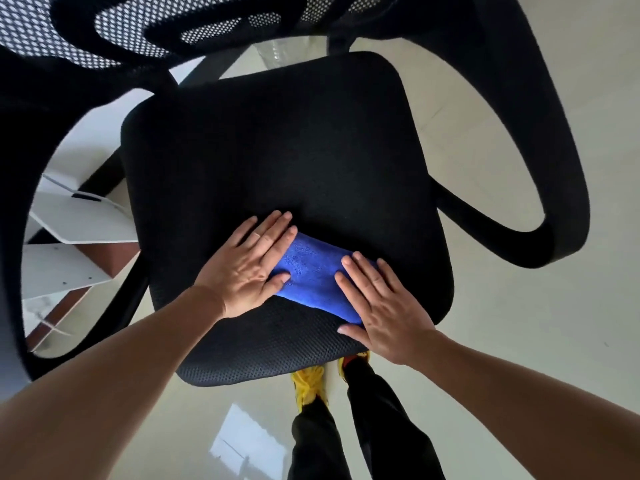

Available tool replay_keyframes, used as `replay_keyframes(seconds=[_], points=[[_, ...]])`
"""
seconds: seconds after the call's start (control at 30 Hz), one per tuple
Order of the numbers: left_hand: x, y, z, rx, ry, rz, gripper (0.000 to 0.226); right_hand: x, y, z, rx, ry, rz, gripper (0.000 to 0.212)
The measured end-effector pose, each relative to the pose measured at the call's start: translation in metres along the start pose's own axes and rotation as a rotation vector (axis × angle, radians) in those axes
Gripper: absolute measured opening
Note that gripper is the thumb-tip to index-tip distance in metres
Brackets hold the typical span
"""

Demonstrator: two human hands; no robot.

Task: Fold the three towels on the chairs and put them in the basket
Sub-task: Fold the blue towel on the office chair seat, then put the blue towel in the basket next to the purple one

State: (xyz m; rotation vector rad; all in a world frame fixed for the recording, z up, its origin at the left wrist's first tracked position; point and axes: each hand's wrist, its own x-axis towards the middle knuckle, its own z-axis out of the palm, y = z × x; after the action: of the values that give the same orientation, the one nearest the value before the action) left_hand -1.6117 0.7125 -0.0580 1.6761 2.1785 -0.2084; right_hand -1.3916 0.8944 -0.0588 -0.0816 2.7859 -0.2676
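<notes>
**Both hands flat on a folded towel**

Black trousers (381, 427) and yellow shoes (308, 382) stand on the pale floor (519, 341), just at the front edge of a black chair seat (277, 150). Both bare forearms reach over that edge.

The left hand (247, 265) lies flat with straight, spread fingers, pressing on the left end of a blue towel (313, 268). The right hand (381, 306) lies flat the same way on the towel's right end, its thumb down on the seat. Neither hand grips anything.

The towel is folded into a small oblong and lies near the seat's front edge, slanting down to the right between the hands.

Farther off, an armrest (568, 216) loops beside the seat's right edge. A mesh backrest (62, 36) rises beyond the back edge. White boards (79, 223) lie on the floor past the left edge.
</notes>
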Motion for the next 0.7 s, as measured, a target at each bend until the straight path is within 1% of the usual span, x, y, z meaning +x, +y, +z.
replay_keyframes(seconds=[0.07,0.13,0.2,0.23,0.27,0.3,0.33,0.37,0.43,0.5,0.57,0.63,0.7], points=[[-0.002,0.0,-0.014,-0.013,-0.029,-0.009,0.069,0.0,-0.003,-0.013,0.063,-0.013,0.029,0.088],[-0.002,-0.001,-0.031,-0.025,-0.038,-0.004,0.071,0.002,-0.007,-0.03,0.19,0.057,0.089,0.079],[0.002,0.001,-0.043,-0.028,-0.022,0.016,0.071,0.004,-0.006,-0.037,0.399,0.181,0.282,0.07],[0.001,0.004,-0.049,-0.028,-0.003,0.034,0.071,0.003,-0.008,-0.041,0.452,0.223,0.381,0.069],[0.002,0.007,-0.054,-0.032,-0.012,0.039,0.073,0.002,-0.01,-0.043,0.451,0.199,0.451,0.071],[0.003,0.012,-0.062,-0.03,-0.05,0.036,0.075,0.001,-0.013,-0.045,0.421,0.139,0.49,0.075],[0.004,0.017,-0.068,-0.021,-0.095,0.034,0.071,-0.001,-0.018,-0.045,0.391,0.064,0.509,0.076],[0.004,0.022,-0.073,-0.008,-0.128,0.037,0.062,-0.003,-0.023,-0.046,0.373,-0.002,0.523,0.073],[-0.004,0.034,-0.079,-0.024,-0.178,0.035,0.047,-0.012,-0.034,-0.054,0.398,-0.031,0.548,0.059],[-0.017,0.047,-0.086,-0.147,-0.196,0.013,0.041,-0.03,-0.04,-0.069,0.5,-0.005,0.594,0.048],[-0.032,0.062,-0.1,-0.327,-0.207,-0.044,0.031,-0.058,-0.039,-0.088,0.596,0.024,0.622,0.042],[-0.046,0.08,-0.119,-0.46,-0.224,-0.116,0.025,-0.087,-0.036,-0.105,0.617,0.04,0.612,0.036],[-0.049,0.108,-0.149,-0.509,-0.222,-0.122,0.025,-0.129,-0.027,-0.128,0.604,0.062,0.639,0.035]])
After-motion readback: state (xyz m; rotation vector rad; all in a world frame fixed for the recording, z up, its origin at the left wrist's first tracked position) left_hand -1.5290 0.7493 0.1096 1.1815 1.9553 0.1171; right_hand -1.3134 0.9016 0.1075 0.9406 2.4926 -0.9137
